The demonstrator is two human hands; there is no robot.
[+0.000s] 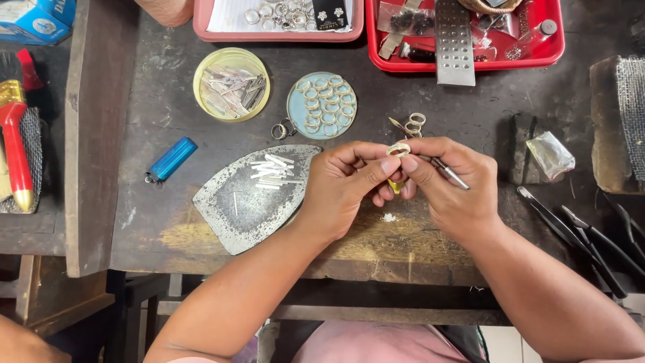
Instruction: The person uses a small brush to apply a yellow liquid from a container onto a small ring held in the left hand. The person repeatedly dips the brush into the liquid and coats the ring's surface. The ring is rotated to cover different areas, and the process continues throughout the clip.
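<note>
- Ring (398, 149): small pale metal band, seen from above, pinched between my two hands over the middle of the bench (154, 134).
- Left hand (346, 185): thumb and forefinger closed on the ring's left side; other fingers curled under.
- Right hand (449, 185): fingertips closed on the ring's right side; the same hand grips thin metal tweezers (449, 173), tip end pointing up-left, shaft running out lower right.
- A small yellow bit shows under the fingers; I cannot tell what it is.
- Bench: dark, scuffed wood, worn pale at the near edge.
- Iron plate (242, 208): flat, pointed, mottled grey, just left of the left hand; short white rods (272, 171) piled at its upper part.
- Yellow dish (232, 84): round, holding silvery strips.
- Blue dish (321, 105): round, filled with pale rings; loose rings lie beside it.
- Lighter (171, 160): blue, lying slantwise left of the plate.
- Pliers (584, 238): dark handles, several, at right.
- Foil packet (549, 154): crinkled, on a dark block.
- Red tray (537, 57) and pink tray (275, 33): along the far edge, holding small metal parts.
- Blue box (37, 20): top left corner.
</note>
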